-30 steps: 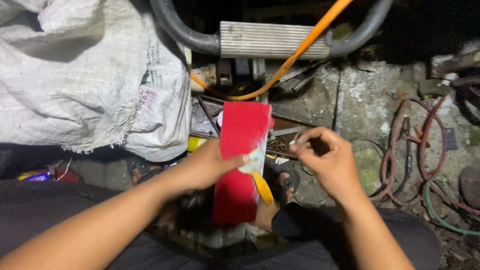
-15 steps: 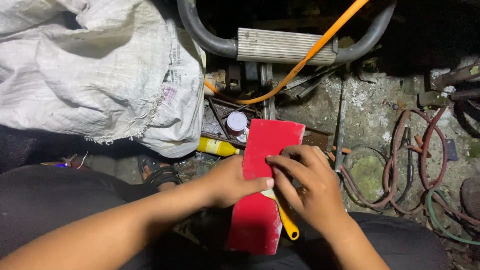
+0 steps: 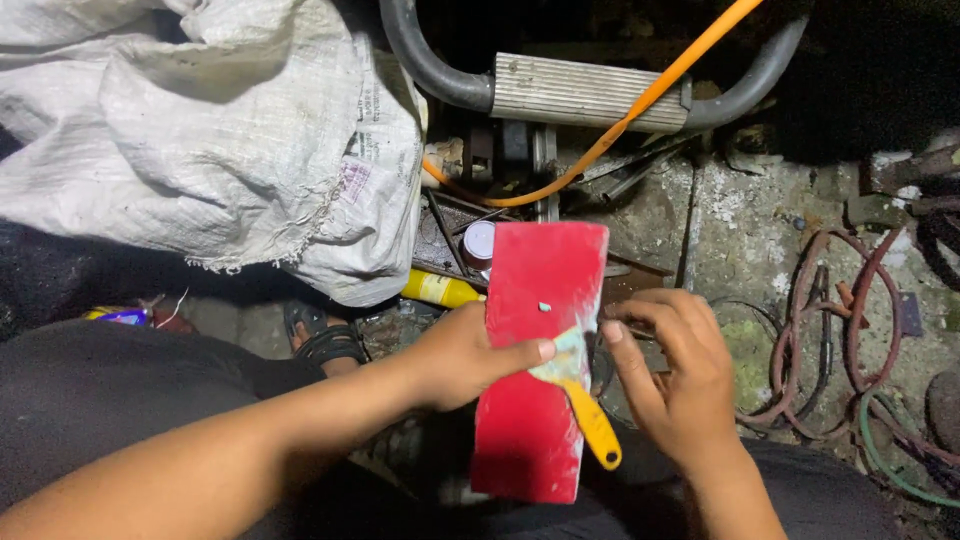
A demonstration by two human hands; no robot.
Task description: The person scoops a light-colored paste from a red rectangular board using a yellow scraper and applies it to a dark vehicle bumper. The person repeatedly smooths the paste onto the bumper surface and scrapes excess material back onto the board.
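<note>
My left hand (image 3: 468, 355) grips a flat red rectangular board (image 3: 538, 300) by its left edge, thumb laid across the face. A small pale bit (image 3: 542, 306) lies on the board's upper middle. A yellow-handled tool (image 3: 592, 432) rests against the board's right edge below my thumb. My right hand (image 3: 672, 375) hovers just right of the board with the fingers curled together; nothing shows between them, and the fingertips are close to the board's edge.
A white woven sack (image 3: 210, 140) fills the upper left. An orange hose (image 3: 640, 95) crosses a ribbed metal step (image 3: 585, 92) on a grey tube frame. A yellow can (image 3: 442, 288), coiled cables (image 3: 840, 340) on stained concrete, and my sandalled foot (image 3: 325, 340) lie around.
My right hand has slid off the board's face to its right edge. The view has drifted slightly, and the small pale bit now shows on the board.
</note>
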